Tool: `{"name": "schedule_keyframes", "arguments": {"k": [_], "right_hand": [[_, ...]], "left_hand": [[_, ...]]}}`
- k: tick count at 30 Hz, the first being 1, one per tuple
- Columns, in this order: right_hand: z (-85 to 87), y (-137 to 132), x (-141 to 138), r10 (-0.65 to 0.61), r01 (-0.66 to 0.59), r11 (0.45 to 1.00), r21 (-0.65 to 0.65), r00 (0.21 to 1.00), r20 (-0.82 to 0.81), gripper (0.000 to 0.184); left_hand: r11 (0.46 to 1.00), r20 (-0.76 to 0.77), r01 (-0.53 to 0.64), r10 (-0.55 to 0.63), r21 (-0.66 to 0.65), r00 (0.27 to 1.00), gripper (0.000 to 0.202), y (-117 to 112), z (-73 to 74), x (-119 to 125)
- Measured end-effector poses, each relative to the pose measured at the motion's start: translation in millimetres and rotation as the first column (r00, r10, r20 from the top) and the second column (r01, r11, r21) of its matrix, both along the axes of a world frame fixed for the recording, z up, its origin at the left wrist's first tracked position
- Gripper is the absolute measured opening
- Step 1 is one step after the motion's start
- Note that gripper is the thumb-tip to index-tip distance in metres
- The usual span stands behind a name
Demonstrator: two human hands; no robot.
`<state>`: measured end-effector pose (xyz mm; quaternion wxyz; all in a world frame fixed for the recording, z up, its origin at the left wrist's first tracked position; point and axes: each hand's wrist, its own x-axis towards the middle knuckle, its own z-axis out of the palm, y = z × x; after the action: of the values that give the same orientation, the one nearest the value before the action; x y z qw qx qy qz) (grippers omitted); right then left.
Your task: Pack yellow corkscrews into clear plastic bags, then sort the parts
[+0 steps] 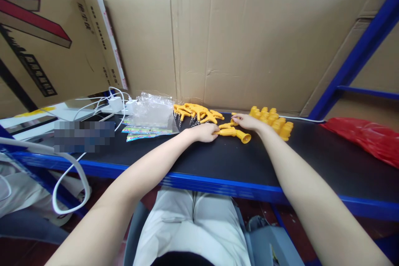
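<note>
My left hand (205, 132) is closed on the left end of a yellow bent plastic tube (230, 131), whose flared open end points right, low over the black tabletop. My right hand (247, 121) pinches a small yellow plastic piece (234, 119) just above and behind that tube. Its fingertips partly hide the piece. Behind my left hand lies a pile of yellow branched handles (199, 112) with dark-and-silver spiral rods. To the right of my right hand stand several yellow ribbed plastic parts (274, 121) in a cluster.
Clear plastic bags (152, 110) and colourful printed packets (146, 131) lie left of the pile. White chargers (115, 103) and cables are farther left. A red plastic bag (364, 139) rests at right. Cardboard (249, 45) walls the back; a blue rail (224, 187) edges the front.
</note>
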<state>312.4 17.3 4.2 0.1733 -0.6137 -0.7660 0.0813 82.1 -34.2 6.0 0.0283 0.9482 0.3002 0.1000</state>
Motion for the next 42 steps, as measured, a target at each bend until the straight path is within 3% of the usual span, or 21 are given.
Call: {"name": "schedule_keyframes", "arguments": {"k": [7, 13, 22, 26, 34, 42], "right_hand": [[-10.5, -7, -15, -0.150, 0.154, 0.984, 0.087, 0.987, -0.050, 0.023], [-17.5, 0, -22, -0.004, 0.033, 0.992, 0.118, 0.971, -0.237, 0.011], [-16.2, 8, -10, -0.020, 0.113, 0.976, 0.185, 0.898, -0.440, 0.009], [-9.8, 3, -12, 0.042, 0.080, 0.975, 0.207, 0.851, -0.524, 0.010], [13.1, -18, -26, 0.078, 0.087, 0.911, 0.403, 0.923, -0.376, 0.004], [17.4, -23, -21, 0.076, 0.141, 0.839, 0.526, 0.926, -0.370, 0.005]], "left_hand": [[0.986, 0.077, 0.098, -0.110, 0.137, 0.991, 0.020, 1, -2.9, 2], [0.995, 0.055, 0.078, -0.082, 0.061, 0.995, 0.022, 11, -0.2, -8], [0.993, 0.085, 0.116, -0.118, 0.026, 0.989, 0.026, 2, 4.3, 3], [0.993, 0.063, 0.116, -0.116, 0.011, 0.991, 0.043, -1, 0.0, 14], [0.997, -0.102, -0.034, 0.040, 0.068, 0.994, 0.051, -1, -2.3, 20], [0.976, -0.143, -0.140, 0.164, 0.165, 0.976, 0.046, -14, 4.1, 19]]}}
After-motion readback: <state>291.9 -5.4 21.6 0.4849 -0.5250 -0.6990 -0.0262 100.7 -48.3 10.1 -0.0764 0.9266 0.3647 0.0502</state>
